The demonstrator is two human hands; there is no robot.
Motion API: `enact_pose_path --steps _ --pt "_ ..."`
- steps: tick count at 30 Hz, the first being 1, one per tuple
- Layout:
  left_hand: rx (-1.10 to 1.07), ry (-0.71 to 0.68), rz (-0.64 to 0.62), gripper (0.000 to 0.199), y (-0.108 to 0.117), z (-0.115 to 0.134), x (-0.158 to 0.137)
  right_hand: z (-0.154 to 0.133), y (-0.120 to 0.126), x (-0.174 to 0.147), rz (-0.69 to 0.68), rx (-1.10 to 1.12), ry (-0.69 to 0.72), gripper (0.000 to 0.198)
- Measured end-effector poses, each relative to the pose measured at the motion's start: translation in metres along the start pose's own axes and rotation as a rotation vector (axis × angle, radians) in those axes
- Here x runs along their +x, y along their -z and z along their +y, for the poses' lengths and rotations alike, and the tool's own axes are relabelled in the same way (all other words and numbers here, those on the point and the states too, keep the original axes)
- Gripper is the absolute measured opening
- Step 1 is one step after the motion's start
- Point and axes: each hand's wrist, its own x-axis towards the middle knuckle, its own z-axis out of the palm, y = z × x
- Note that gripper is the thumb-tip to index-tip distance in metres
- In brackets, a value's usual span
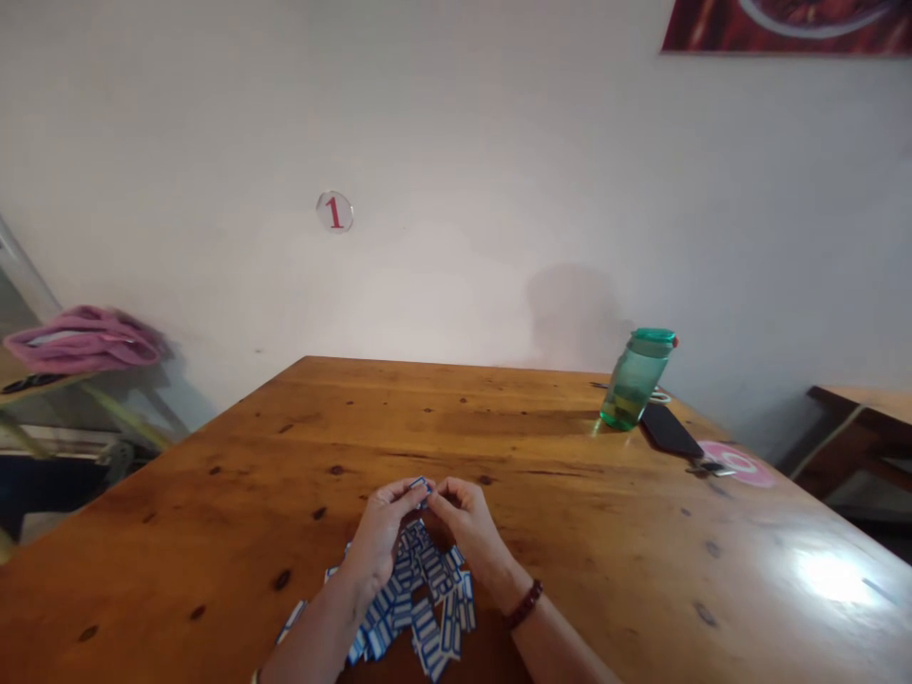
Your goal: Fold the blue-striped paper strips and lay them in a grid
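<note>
Many small white cards with blue borders (403, 579) lie in a loose pile on the wooden table, partly covered by my forearms. Above the far end of this pile my left hand (385, 527) pinches one blue-edged card (419, 484) between thumb and fingers. My right hand (466, 522) meets it from the right, its thumb and fingertips closed at the card's lower right edge. A dark red bead bracelet circles my right wrist. How the fingers behind the card sit is hidden.
A green water bottle (637, 380) stands at the table's far right. Beside it lie a black phone (670, 429), a pink round fan or mat (748, 465) and keys (711, 467). Pink cloth (89, 339) rests on a seat at left. A white wall (456, 190) rises behind the table.
</note>
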Motion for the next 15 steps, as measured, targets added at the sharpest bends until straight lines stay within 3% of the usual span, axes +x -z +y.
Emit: enact_pose_path --steps 5,11,15 --pt "-0.070 0.036 -0.020 0.021 0.003 -0.001 -0.003 0.005 0.000 0.001 -0.007 -0.143 0.100 0.017" --pt "0.350 -0.089 0.037 0.007 0.009 0.004 -0.001 -0.001 0.006 0.001 0.122 -0.314 0.139 0.012" --pt "0.478 -0.137 0.003 0.009 0.009 0.004 -0.001 -0.002 0.010 0.000 0.031 -0.454 0.199 0.012"
